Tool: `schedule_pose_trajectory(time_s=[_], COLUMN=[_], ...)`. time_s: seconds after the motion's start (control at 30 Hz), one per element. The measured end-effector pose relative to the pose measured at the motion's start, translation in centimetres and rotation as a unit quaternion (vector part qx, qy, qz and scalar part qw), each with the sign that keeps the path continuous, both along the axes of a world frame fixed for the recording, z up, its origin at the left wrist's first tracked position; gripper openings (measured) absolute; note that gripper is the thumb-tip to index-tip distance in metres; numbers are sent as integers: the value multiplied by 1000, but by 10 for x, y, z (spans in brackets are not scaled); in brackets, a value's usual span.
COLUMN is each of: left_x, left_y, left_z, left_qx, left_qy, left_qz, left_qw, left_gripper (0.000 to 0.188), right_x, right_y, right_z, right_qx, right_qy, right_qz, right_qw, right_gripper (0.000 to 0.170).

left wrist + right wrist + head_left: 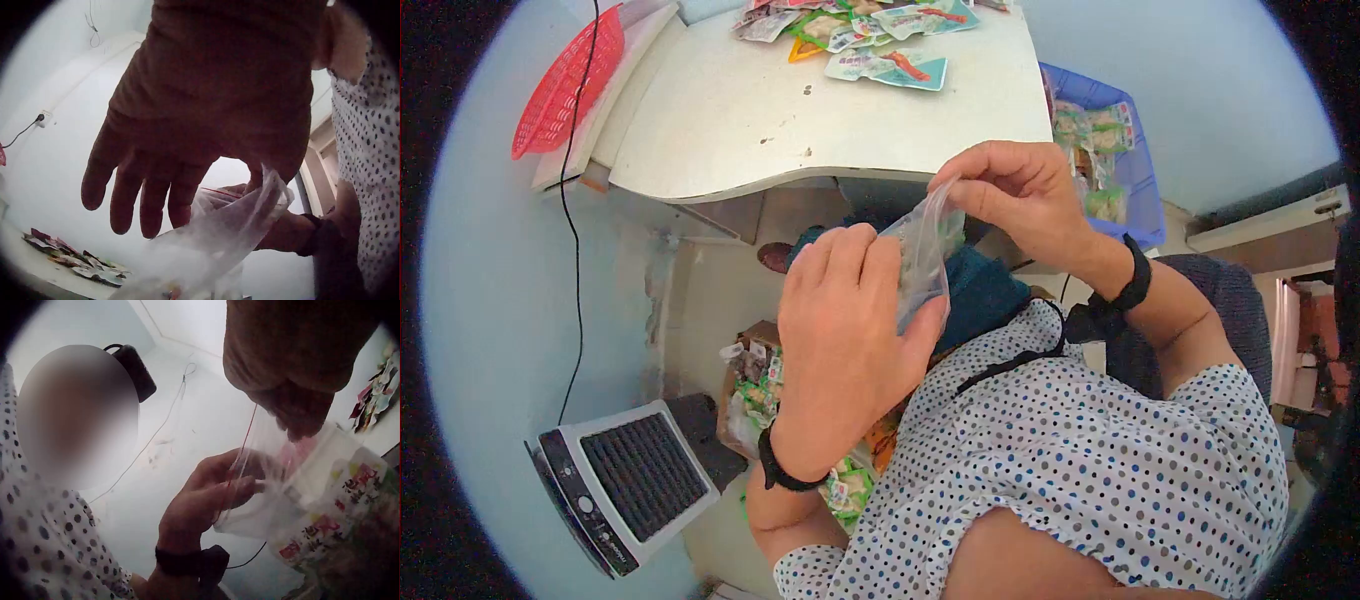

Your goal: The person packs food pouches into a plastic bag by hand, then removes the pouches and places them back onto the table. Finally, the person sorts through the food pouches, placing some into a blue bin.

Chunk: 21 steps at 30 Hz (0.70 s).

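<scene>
A clear plastic bag (922,255) with a red line near its mouth hangs between both hands; printed packets show through it in the right wrist view. The left hand (845,335) holds the near side of the bag (219,244), its thumb at the film and its other fingers spread and fairly straight. The right hand (1025,205) pinches the top corner of the bag between thumb and fingers. In the right wrist view the left hand (212,497) shows behind the film of the bag (250,506), with the right hand (287,369) above.
Printed packets (890,68) lie on the white table (730,110). A red basket (570,85) leans at the left. A blue crate (1135,165) with packets stands at the right. Below are a box of packets (755,390) and an air cooler (640,480).
</scene>
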<state>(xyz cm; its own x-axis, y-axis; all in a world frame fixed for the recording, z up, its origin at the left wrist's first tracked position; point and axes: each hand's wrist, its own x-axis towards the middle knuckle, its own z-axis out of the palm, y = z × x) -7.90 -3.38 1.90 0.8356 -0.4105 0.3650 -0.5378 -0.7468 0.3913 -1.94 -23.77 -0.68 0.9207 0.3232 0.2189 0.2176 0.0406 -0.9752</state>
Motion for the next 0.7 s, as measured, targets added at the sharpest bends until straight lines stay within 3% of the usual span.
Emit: schedule_pose_trajectory(time_s=[0.27, 0.37, 0.47, 0.7], left_x=[6, 8, 9, 11], left_y=[5, 11, 15, 5], left_z=[-21, -14, -3, -6], left_qx=[5, -46, -137, -88], left_qy=[-60, -44, -14, 27], left_qz=[27, 48, 48, -4], left_qw=[998, 997, 989, 996], left_gripper=[20, 18, 21, 37], right_x=[0, 1, 2, 1], right_y=[2, 1, 1, 3], right_z=[-2, -2, -6, -7], right_qx=[9, -13, 14, 19], right_qy=[8, 12, 17, 23], right_qz=[16, 19, 17, -2], right_qw=[1000, 1000, 1000, 1000], right_gripper=[11, 11, 11, 11])
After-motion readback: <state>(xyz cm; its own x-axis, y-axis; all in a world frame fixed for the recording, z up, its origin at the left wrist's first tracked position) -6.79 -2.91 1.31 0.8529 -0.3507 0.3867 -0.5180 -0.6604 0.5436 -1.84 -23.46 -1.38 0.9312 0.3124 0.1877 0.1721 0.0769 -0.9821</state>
